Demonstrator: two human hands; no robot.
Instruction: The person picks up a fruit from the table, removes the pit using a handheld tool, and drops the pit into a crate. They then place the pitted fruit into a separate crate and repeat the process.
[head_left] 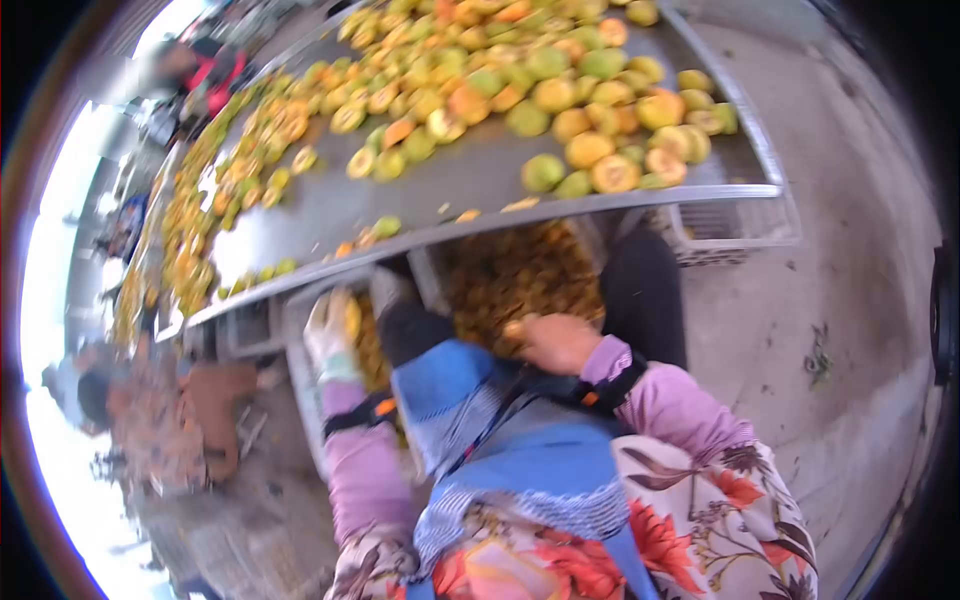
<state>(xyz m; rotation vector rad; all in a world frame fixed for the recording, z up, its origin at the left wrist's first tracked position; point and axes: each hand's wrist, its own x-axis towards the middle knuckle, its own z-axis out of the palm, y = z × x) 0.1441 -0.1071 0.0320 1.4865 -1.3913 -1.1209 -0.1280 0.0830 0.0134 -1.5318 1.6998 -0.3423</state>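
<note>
My left hand [328,335], in a pale glove, is low under the table's front edge, its fingers curled against a yellow fruit half [353,318]. Just beside it is a crate of yellow fruit pieces [372,355]. My bare right hand [562,343] is closed between my knees, above a container of brown-orange pits or scraps [520,280]. Something small and orange shows at its fingertips, too blurred to name. On the metal table [330,205] lie many halved and whole yellow-green fruits [590,150], apricot- or peach-like, some with the pit showing.
A raised metal rim [480,232] runs along the table front, above my hands. An off-white plastic crate [712,225] stands under the right corner. A person in brown [190,410] is to the left, another in red and black [212,75] at the far left. Concrete floor [760,330] extends right.
</note>
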